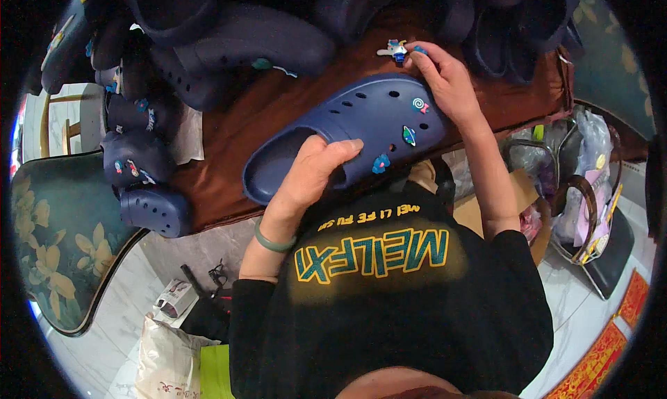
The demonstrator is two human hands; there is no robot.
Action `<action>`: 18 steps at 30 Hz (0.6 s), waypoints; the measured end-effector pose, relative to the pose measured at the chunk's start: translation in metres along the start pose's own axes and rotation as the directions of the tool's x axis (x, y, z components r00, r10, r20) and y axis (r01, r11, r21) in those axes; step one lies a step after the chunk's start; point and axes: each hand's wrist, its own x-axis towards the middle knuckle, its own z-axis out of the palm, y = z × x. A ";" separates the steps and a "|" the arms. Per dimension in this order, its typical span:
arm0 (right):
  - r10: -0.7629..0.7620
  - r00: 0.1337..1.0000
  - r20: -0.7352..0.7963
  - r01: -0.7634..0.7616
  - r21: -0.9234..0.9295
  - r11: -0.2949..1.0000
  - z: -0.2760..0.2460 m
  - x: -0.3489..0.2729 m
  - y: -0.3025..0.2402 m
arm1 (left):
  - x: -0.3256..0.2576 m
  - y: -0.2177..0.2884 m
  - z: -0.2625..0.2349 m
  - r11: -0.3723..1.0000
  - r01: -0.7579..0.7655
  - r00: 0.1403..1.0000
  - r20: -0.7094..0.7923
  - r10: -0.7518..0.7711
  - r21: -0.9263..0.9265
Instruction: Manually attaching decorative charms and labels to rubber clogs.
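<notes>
Brown cloth [504, 97] — left hand [310, 171] grips clog [351, 127], right hand [448, 83] pinches charm [397, 50].

Soft, modest light picks out the blue clog [368, 125], leaving a faint sheen on its upper surface and its charms [409, 136] fairly crisp. Beyond it, the dark clogs [260, 41] sink into murky, grainy shadow, their details nearly lost. Nearer than it, a warm patch brightens the black shirt [389, 322]. Well to its right, the white floor [564, 295] glows paler toward the fisheye's distorted, blackened rim.
</notes>
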 end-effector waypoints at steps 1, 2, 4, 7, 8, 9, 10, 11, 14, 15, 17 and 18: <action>0.051 0.999 0.003 -0.051 0.023 0.998 -0.001 0.002 0.003 | 0.000 0.000 0.001 1.000 -0.012 1.000 -0.020 0.012 0.016; 0.102 0.995 0.006 -0.102 0.045 0.994 -0.002 0.003 0.005 | 0.000 -0.001 0.000 1.000 -0.007 1.000 -0.019 0.007 0.018; 0.119 0.993 0.016 -0.120 0.032 0.992 -0.005 0.003 0.005 | 0.001 -0.003 -0.002 1.000 -0.020 1.000 0.001 0.020 0.023; -0.023 0.999 0.024 0.023 -0.023 0.999 -0.014 -0.002 -0.003 | -0.001 -0.001 0.002 0.997 -0.026 1.000 -0.004 0.026 -0.071; -0.054 0.978 0.201 0.057 -0.007 0.998 -0.022 -0.008 -0.010 | -0.001 -0.002 0.001 0.997 -0.026 1.000 -0.006 0.026 -0.072; -0.084 0.926 0.369 0.085 0.014 0.996 -0.030 -0.013 -0.015 | 0.001 -0.005 -0.002 0.997 -0.028 1.000 -0.003 0.027 -0.068; -0.192 0.863 0.467 0.247 -0.059 0.967 -0.035 -0.017 -0.019 | 0.002 -0.006 -0.004 0.998 -0.029 1.000 -0.001 0.029 -0.064; -0.180 0.874 0.451 0.244 -0.086 0.966 -0.030 -0.023 -0.018 | 0.002 -0.005 -0.004 0.997 -0.028 1.000 -0.001 0.028 -0.066; -0.159 0.915 0.371 0.227 -0.147 0.963 -0.020 -0.036 -0.016 | 0.002 0.000 0.002 0.996 -0.018 1.000 0.007 0.018 -0.087; -0.163 0.932 0.323 0.228 -0.173 0.958 -0.016 -0.037 -0.016 | 0.002 -0.001 0.001 0.996 -0.018 1.000 0.002 0.018 -0.085; -0.168 0.943 0.287 0.241 -0.241 0.940 -0.010 -0.042 -0.015 | 0.002 -0.003 0.000 0.996 -0.019 1.000 -0.004 0.018 -0.082; -0.173 0.952 0.251 0.249 -0.311 0.917 -0.007 -0.043 -0.016 | 0.002 -0.005 0.000 0.998 -0.028 0.999 -0.032 0.026 -0.057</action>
